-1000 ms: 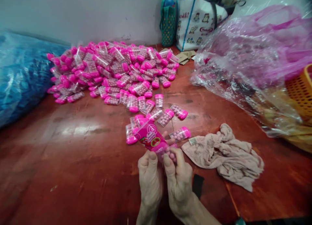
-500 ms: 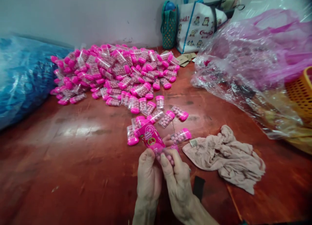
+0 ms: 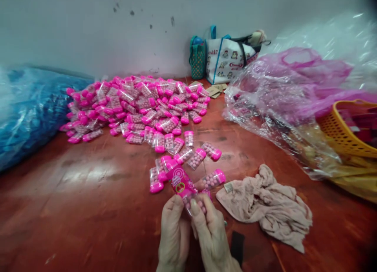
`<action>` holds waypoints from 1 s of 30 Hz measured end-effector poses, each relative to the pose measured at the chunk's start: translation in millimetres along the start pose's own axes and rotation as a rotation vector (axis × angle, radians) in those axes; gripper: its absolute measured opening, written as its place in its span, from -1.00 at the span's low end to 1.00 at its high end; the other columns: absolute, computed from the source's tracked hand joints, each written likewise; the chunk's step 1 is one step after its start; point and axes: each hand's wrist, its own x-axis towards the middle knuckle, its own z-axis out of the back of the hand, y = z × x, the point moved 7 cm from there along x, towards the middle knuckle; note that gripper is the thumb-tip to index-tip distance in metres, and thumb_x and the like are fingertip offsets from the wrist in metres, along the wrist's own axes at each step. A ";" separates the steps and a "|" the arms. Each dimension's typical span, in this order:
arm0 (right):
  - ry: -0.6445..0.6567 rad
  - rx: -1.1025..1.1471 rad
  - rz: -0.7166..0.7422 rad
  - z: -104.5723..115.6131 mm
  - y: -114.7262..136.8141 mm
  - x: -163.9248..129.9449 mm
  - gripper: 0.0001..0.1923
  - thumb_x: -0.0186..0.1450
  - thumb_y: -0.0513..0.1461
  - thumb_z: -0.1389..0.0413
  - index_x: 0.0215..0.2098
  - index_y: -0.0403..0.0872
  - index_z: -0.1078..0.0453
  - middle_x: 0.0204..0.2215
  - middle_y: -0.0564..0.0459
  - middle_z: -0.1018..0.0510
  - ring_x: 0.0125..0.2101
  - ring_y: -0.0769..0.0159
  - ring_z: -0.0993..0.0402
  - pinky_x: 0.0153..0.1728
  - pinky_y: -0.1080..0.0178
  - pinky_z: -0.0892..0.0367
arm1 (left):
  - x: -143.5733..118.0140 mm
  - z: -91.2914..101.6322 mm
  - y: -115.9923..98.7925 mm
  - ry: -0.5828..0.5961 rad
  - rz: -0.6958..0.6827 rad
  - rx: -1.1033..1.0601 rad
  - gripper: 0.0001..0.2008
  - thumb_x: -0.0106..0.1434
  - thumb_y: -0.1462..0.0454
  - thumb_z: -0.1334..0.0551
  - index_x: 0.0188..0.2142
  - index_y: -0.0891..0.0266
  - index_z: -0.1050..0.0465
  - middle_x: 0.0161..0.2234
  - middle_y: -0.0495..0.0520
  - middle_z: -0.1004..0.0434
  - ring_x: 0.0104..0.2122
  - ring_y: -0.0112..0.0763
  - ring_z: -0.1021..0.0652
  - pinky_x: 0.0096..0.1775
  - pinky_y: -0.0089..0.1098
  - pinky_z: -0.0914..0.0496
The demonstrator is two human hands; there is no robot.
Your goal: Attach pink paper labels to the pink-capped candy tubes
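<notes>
My right hand (image 3: 210, 228) is closed around a clear candy container (image 3: 193, 206) filled with pink balls, its thumb pressed on the front. A glossy pink printed sleeve (image 3: 180, 181) covers the container's far end. My left hand (image 3: 174, 225) is closed at the left edge of the sleeve, thumb up, with most of its fingers hidden behind. Just past the hands, another pink-capped candy container (image 3: 212, 179) lies tilted, a fingertip showing beside it. Several loose pink-capped containers (image 3: 159, 173) lie beyond the sleeve, in front of a large pile of the same containers (image 3: 138, 103).
A crumpled beige cloth (image 3: 265, 209) lies on the reddish floor at right. Behind it are clear and pink plastic bags (image 3: 273, 87) and a yellow basket (image 3: 335, 126). A blue bag (image 3: 32, 114) stands left; a white tote (image 3: 226, 61) and green bottle holder (image 3: 197, 61) rest against the wall.
The view has tilted up, so the wall and more of the yellow basket show. Both hands keep nearly the same grip on the container and sleeve.
</notes>
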 end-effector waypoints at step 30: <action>0.117 0.113 0.076 0.5 12.3 -12.5 -0.80 0.32 -0.15 0.08 -0.34 -0.10 -0.26 -0.57 0.14 -0.33 -0.61 0.46 -0.27 -0.62 0.44 -0.19 | -24.5 -9.1 -6.0 -0.026 0.012 -0.002 -0.84 0.07 0.25 -0.29 -0.41 0.33 -0.43 -0.69 -0.12 -0.31 -0.76 -0.69 -0.23 -0.77 -0.66 -0.08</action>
